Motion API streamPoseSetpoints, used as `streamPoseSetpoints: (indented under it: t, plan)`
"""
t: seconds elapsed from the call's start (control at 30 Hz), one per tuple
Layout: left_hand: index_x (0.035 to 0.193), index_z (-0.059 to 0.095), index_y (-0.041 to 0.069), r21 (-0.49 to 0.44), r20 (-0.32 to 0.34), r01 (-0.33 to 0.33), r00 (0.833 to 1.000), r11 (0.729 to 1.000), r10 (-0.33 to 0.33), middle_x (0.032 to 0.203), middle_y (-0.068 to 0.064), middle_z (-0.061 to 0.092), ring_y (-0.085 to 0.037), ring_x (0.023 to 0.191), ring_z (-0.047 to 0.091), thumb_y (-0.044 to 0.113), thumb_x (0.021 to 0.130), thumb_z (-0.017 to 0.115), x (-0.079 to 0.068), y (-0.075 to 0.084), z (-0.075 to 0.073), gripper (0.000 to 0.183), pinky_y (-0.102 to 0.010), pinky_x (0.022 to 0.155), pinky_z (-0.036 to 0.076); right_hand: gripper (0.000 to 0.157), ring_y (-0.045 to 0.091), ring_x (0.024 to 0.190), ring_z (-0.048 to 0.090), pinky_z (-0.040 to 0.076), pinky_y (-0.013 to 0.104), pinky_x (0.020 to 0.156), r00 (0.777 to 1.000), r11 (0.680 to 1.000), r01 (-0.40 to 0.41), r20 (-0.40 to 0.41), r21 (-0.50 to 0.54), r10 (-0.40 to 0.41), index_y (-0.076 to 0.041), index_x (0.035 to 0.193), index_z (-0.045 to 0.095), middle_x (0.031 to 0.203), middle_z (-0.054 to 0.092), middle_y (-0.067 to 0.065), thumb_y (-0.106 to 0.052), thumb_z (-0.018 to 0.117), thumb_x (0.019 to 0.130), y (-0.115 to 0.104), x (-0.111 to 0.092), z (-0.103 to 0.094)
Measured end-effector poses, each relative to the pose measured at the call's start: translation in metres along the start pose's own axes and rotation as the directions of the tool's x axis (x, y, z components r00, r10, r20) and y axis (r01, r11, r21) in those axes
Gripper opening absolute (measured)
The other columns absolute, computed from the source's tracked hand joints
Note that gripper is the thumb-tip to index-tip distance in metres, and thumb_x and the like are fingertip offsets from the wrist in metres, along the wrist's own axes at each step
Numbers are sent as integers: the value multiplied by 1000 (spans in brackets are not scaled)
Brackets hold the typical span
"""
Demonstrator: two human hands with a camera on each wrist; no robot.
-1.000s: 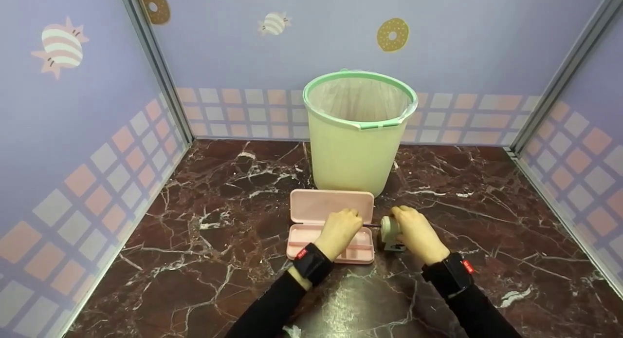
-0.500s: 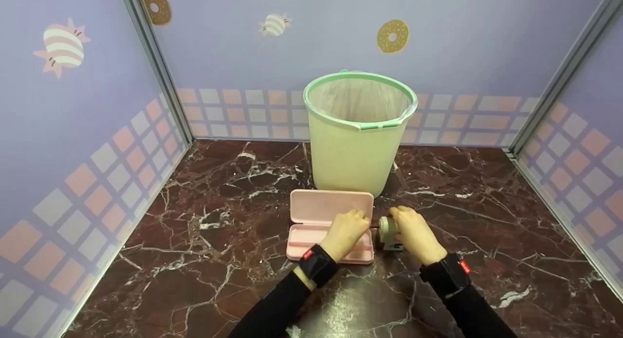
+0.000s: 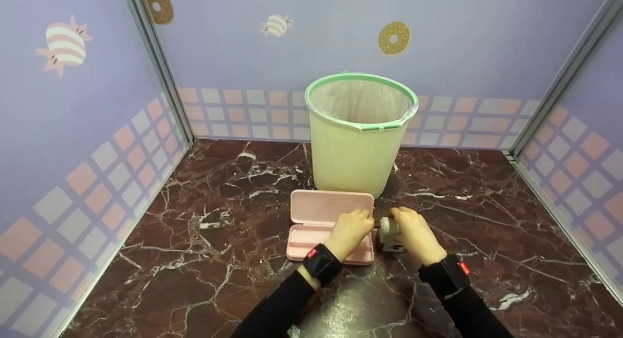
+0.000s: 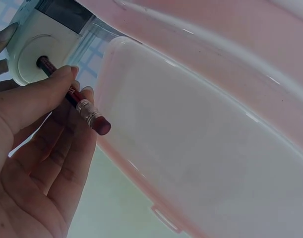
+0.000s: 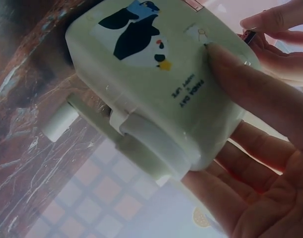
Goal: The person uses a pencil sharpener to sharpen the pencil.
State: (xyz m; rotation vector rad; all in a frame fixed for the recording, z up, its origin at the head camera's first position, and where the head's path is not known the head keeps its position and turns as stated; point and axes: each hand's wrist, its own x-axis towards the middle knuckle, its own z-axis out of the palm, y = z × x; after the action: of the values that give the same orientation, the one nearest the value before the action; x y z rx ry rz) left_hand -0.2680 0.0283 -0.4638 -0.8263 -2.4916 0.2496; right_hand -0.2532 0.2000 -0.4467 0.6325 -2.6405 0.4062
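My left hand (image 3: 349, 231) pinches a dark red pencil (image 4: 76, 97) near its eraser end. The pencil's other end sits in the round hole of a pale green crank pencil sharpener (image 5: 161, 94) with a panda print. My right hand (image 3: 416, 235) grips the sharpener's body, thumb across the printed side. The sharpener's crank handle (image 5: 94, 118) sticks out on the far side from the pencil, with no fingers on it. Under my left hand lies a pink pencil case (image 3: 314, 207), its lid raised; my hand hides part of its tray.
Right behind the pencil case stands a tall pale green bin (image 3: 353, 158) with a clear liner. The dark marbled tabletop (image 3: 204, 270) is bounded by patterned lilac walls (image 3: 233, 50) at the back and both sides.
My left hand has moved right toward the sharpener, and less of the pencil shows between hand and sharpener. My right hand and the sharpener have hardly moved.
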Motion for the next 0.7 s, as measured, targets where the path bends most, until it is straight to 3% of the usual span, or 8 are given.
streamPoseSetpoints:
  t: [0.7]
  plan:
    - [89,75,21,-51,-27,26,999,998,-27,89,7,69,-9,79,64,14,80,72,-1,-4,0,12,-24,57,55,45,37,86,64,53,50,78,999,998,-37,15,59,36,1,92,63,90,66,17,12,84,54,4,1,3]
